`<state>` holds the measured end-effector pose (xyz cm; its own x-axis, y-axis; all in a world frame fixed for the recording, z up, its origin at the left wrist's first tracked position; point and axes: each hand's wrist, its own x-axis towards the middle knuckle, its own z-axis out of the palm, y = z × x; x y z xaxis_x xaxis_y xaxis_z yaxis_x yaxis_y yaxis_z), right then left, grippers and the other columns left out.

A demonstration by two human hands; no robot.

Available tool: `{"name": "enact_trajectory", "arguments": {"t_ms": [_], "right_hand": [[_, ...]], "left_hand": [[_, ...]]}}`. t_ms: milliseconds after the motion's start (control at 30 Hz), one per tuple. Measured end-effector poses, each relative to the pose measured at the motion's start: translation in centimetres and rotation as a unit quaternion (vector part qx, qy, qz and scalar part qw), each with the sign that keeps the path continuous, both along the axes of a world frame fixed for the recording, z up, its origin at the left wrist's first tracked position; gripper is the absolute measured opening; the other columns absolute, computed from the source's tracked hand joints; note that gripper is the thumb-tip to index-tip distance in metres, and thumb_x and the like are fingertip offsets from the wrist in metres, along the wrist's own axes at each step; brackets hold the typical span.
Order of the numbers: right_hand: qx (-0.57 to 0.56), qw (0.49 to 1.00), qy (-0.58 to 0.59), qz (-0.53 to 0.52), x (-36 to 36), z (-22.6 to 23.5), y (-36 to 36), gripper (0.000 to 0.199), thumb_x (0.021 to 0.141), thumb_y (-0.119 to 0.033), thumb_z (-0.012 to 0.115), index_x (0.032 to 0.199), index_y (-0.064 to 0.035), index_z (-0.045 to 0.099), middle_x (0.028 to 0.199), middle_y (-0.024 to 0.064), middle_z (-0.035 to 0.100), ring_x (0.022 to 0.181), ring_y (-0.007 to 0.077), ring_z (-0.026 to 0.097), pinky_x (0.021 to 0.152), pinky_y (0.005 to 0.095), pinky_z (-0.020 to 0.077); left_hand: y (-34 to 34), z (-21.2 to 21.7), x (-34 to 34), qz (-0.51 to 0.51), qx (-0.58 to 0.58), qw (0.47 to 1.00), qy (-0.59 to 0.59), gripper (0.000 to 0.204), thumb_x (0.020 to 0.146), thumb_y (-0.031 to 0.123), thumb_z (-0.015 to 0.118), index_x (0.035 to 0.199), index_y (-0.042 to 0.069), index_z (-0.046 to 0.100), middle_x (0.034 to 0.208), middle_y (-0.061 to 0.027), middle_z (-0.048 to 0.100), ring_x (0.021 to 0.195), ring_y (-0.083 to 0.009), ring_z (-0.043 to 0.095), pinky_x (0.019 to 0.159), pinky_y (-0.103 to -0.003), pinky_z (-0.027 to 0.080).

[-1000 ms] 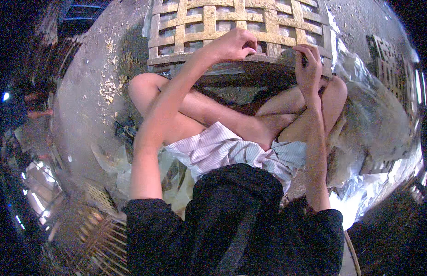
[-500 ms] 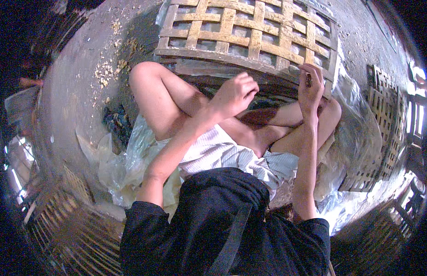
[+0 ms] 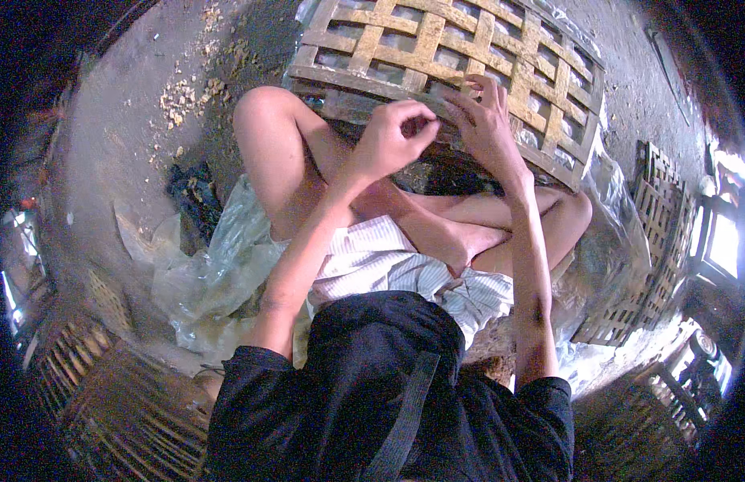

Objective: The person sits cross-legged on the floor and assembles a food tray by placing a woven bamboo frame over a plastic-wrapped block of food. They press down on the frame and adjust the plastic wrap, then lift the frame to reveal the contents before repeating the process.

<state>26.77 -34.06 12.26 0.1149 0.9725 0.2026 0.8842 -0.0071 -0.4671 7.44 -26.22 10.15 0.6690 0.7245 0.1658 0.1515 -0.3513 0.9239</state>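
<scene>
My left hand [image 3: 395,138] is raised over my crossed legs, its thumb and fingers curled together in a ring. Whatever those fingertips hold, if anything, is too small to make out. Just to its right, my right hand [image 3: 486,122] reaches over the near edge of a woven bamboo lattice panel [image 3: 431,36], fingers bent and apart. No held object shows in it. The panel is set in a wooden frame and lies tilted in front of my shins. Pale clear plastic shows through its gaps.
Crumbly yellowish bits [image 3: 180,100] are scattered on the dark floor at the left. Clear plastic sheeting [image 3: 228,249] lies by my left thigh, beside a black crumpled bag [image 3: 194,201]. More lattice panels [image 3: 657,233] stand at the right. Slatted bamboo [image 3: 107,394] is at the lower left.
My right hand has moved left, from the panel's right corner toward my left hand, and its fingers have spread. My left hand has shifted slightly up and left and curled. The view has tilted slightly.
</scene>
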Motion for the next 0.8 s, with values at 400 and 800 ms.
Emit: {"name": "enact_trajectory", "arguments": {"t_ms": [400, 800], "right_hand": [[-0.031, 0.999, 0.034, -0.021, 3.0, -2.6, 2.3, 0.017, 0.082, -0.021, 0.087, 0.095, -0.0117, 0.082, 0.126, 0.0103, 0.056, 0.121, 0.0301, 0.051, 0.105, 0.0429, 0.0457], [0.029, 0.988, 0.010, -0.149, -0.7, 0.8, -0.3, 0.005, 0.092, -0.006, 0.069, 0.091, -0.0024, 0.073, 0.118, 0.0185, 0.054, 0.110, 0.0347, 0.059, 0.094, 0.0464, 0.0502]], "left_hand": [[1.2, -0.5, -0.1, 0.082, -0.022, 0.995, -0.053, 0.020, 0.094, 0.020, 0.075, 0.097, 0.000, 0.075, 0.095, -0.0122, 0.078, 0.093, -0.0214, 0.076, 0.087, -0.034, 0.057], [1.3, -1.2, -0.6, 0.107, -0.024, 0.993, -0.033, 0.018, 0.094, 0.019, 0.074, 0.098, 0.001, 0.074, 0.093, -0.0141, 0.077, 0.089, -0.0241, 0.076, 0.082, -0.035, 0.057]]}}
